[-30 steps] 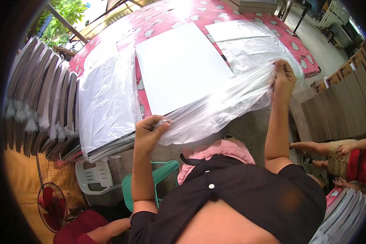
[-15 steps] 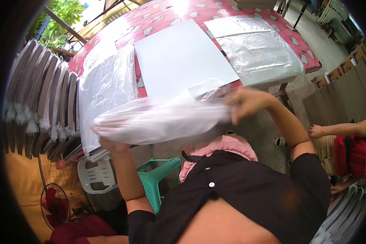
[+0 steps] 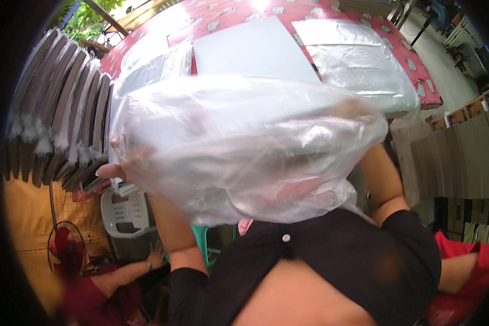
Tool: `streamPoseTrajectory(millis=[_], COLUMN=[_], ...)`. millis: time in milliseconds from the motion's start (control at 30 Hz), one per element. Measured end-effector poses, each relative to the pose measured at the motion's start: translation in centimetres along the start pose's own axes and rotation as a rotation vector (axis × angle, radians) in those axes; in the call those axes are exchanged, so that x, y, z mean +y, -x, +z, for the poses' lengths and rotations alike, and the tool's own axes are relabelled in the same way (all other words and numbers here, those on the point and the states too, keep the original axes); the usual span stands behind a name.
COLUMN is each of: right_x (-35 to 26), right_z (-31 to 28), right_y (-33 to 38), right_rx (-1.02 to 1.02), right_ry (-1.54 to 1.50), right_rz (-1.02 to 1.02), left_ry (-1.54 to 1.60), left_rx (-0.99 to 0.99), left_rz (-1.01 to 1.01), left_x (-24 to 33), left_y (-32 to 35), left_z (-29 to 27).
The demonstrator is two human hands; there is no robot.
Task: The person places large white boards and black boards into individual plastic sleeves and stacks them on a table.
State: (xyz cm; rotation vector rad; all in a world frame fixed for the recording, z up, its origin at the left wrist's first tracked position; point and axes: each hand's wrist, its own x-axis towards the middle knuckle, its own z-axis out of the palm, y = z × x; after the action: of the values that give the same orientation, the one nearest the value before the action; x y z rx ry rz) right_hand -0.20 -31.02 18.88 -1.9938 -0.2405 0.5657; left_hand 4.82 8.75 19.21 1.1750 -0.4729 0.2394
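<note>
A large clear plastic bag (image 3: 244, 157) is stretched wide between my hands above the near edge of the table. My left hand (image 3: 122, 165) grips its left end, thumb outside and fingers showing through the film. My right hand (image 3: 356, 108) holds up the other end; the film covers it and blurs its fingers. Beyond the bag, a flat white board (image 3: 250, 49) lies on the table, its near part hidden by the plastic. Plastic-wrapped white boards lie on both sides, a left one (image 3: 163, 65) and a right one (image 3: 353, 65).
The table wears a red patterned cover (image 3: 217, 22). Upright wrapped panels (image 3: 54, 108) crowd the left side. Below them are a white plastic chair (image 3: 126, 212), a green stool (image 3: 201, 244) and a fan (image 3: 68, 244). Co-workers in red sit at both sides. Brown cardboard sheets (image 3: 456, 157) stand at right.
The bag has gone from a bunched, narrow strip to a wide, billowing sheet. Both hands have risen and spread apart. At lower left, a co-worker's arm has come into view.
</note>
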Motion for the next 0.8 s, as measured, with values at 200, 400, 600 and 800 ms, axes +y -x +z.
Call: streamPoseTrajectory(millis=[200,400,600,800], right_x=[4.3,9.7,11.0,10.2], right_z=[-2.0,-1.4,-0.7,-2.0], right_y=[0.4,-0.7,-0.1,0.1], right_rx=[-0.116,-0.451,-0.253,-0.276], right_ry=[-0.6,-0.479,-0.438,-0.435], right_rz=[-0.32,-0.392,-0.173,-0.133], left_ry=[-0.164,0.757,0.712,0.159], left_rx=[-1.068,-0.02,0.01,-0.161], left_rz=[-0.664,-0.338,-0.461,-0.965], left_x=[-2.1,-1.7,-4.7,-6.3], left_y=[0.7,2.6,2.5,3.8], left_z=[-0.5,1.7,2.5,2.0])
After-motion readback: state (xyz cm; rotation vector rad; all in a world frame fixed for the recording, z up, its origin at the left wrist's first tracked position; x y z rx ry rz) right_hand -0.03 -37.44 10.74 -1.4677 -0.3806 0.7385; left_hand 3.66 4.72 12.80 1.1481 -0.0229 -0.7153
